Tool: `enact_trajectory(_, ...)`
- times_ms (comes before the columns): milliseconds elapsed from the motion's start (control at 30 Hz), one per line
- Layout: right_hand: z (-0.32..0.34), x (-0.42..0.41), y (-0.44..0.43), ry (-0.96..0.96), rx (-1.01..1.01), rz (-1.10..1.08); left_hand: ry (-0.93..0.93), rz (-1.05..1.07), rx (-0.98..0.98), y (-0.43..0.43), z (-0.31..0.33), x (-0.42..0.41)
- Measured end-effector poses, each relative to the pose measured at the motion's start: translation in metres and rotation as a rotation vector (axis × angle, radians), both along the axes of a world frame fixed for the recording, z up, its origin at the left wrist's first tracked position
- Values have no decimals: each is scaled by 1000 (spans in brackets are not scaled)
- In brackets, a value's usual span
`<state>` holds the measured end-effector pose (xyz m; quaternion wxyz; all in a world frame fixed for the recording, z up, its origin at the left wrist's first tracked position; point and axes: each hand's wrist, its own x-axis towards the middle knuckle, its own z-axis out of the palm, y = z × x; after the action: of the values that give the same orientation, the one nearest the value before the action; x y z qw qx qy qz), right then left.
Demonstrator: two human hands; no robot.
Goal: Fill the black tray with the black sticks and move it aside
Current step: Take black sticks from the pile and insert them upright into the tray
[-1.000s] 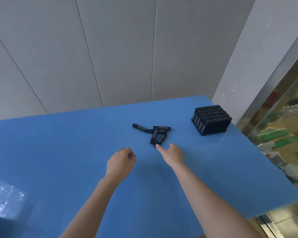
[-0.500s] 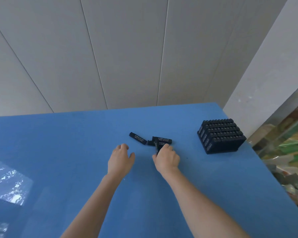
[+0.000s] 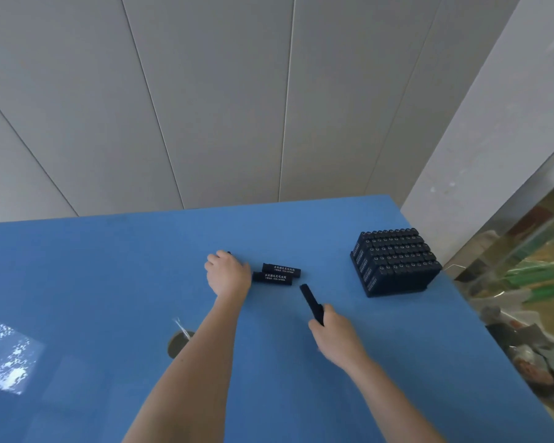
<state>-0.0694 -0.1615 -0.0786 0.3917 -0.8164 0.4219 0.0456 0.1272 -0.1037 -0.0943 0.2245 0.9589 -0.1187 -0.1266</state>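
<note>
In the head view I saw the right hand (image 3: 336, 338) gripping 1 black stick (image 3: 312, 303) by its near end. The left hand (image 3: 227, 274) lay knuckles up, touching 2 other sticks (image 3: 280, 269) side by side on the blue table (image 3: 109, 282). I could not tell if it held anything. The black tray (image 3: 397, 287), packed with sticks, stood apart near the right edge.

A blue table (image 3: 109, 282) stands against grey panelled walls (image 3: 205, 107), daylight patch at left.
</note>
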Motion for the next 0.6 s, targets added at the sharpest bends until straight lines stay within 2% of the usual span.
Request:
enact_trajectory(100,-1,-8,-6,-17,33,-34,-34,-46,68,3,-2,2)
enact_trajectory(233,2,-13,-10,-68,74,-65,-20,-13,-19,12,-5,-19)
enact_trajectory(400,7,-16,-15,-119,112,-94,-151,-72,-52,4,-19,-72)
enact_trajectory(500,8,-19,-18,-119,113,-97,-71,12,-158,-16,-17,-88)
enact_trajectory(600,9,-24,-22,-112,97,-91,-30,53,-177,-40,-14,-87)
